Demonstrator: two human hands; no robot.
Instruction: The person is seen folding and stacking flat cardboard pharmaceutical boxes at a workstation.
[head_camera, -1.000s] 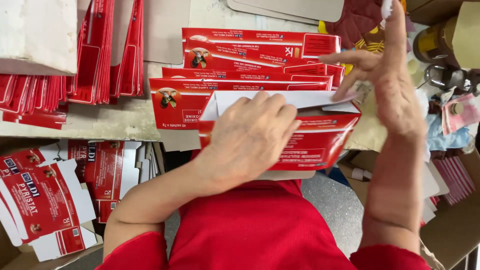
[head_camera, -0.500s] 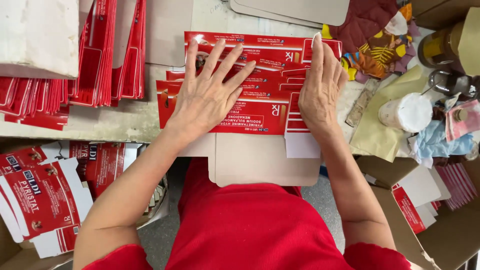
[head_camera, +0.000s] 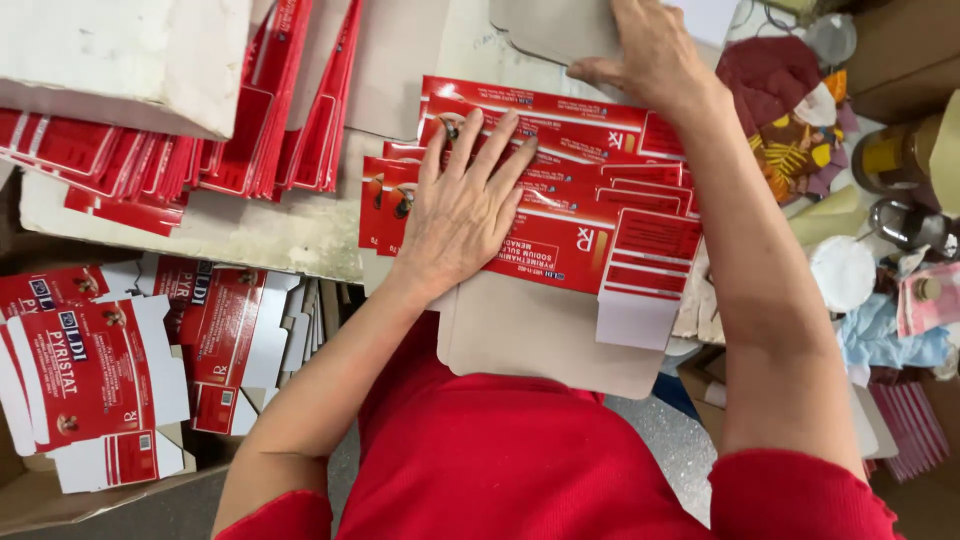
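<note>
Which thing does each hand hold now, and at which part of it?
Nothing is gripped. The left hand lies flat, fingers spread, on the fanned stack of red cartons. The right hand rests on the near edge of a grey board.

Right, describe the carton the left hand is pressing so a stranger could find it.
Start at the worktable. At its near edge, a fanned stack of flat red cartons lies under the left hand. The topmost carton is nearest the person, its white-edged flap overhanging plain brown card.

Glossy card cartons (head_camera: 570, 225); matt cardboard (head_camera: 545, 335)
</note>
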